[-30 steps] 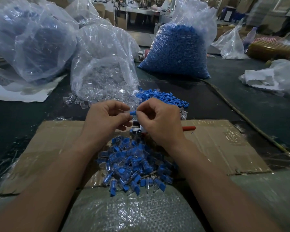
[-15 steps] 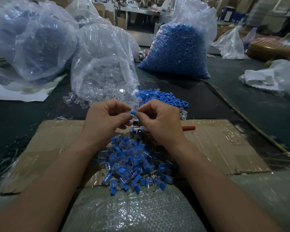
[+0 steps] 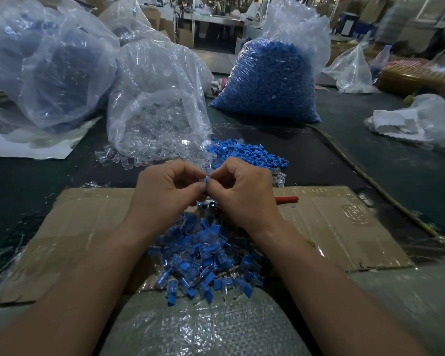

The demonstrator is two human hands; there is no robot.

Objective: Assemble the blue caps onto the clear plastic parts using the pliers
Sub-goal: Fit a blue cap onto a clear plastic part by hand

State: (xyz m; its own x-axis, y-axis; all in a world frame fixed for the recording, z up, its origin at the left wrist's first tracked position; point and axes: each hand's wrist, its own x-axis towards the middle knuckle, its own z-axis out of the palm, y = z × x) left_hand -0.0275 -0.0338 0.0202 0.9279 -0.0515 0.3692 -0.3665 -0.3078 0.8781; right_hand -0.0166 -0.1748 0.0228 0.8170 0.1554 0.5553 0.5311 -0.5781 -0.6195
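The left hand (image 3: 165,195) and right hand (image 3: 244,195) meet with fingers (image 3: 226,167) pinching one blue cap (image 3: 206,179), likely seating it on a clear piece hidden in their grip, directly above the finished pile (image 3: 203,258), while the pliers (image 3: 287,199) lie unused on the cardboard (image 3: 344,227).

Upper left: plastic bags (image 3: 49,68) are showing thin, glossy, crinkled film. Mid-frame: blue caps (image 3: 244,152) are looking matt, smooth plastic. Cardboard sheet (image 3: 332,227) is reading rough and matt, shining where taped. Bottom centre: woven sack (image 3: 203,327) is glinting. Counter (image 3: 370,155) is appearing dark, matt.
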